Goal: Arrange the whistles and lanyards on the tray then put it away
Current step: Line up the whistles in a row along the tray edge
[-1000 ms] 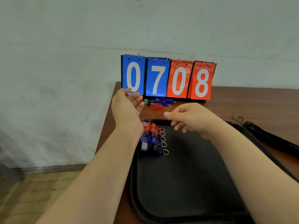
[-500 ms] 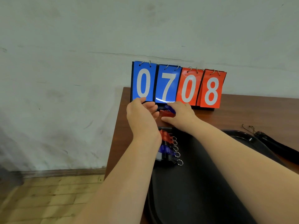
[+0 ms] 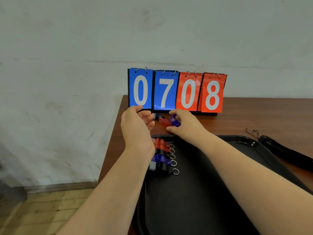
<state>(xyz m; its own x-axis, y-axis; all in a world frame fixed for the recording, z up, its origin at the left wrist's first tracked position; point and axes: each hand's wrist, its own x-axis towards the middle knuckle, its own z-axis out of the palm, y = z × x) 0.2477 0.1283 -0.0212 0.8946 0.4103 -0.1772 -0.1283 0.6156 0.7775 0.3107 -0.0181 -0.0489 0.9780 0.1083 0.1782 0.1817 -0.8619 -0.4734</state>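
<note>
At mid-frame the right hand (image 3: 184,125) pinches a blue whistle (image 3: 174,122) beside a red whistle (image 3: 164,122); the left hand (image 3: 135,124), fingers relaxed, holds nothing.

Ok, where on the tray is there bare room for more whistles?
The black tray is mostly bare: right of the whistle row, across to the rim by the lanyards, and nearer you. Crowded: the tray's far left corner, and the table before the scoreboard, where the left hand hovers and the right hand grips a blue whistle.
</note>
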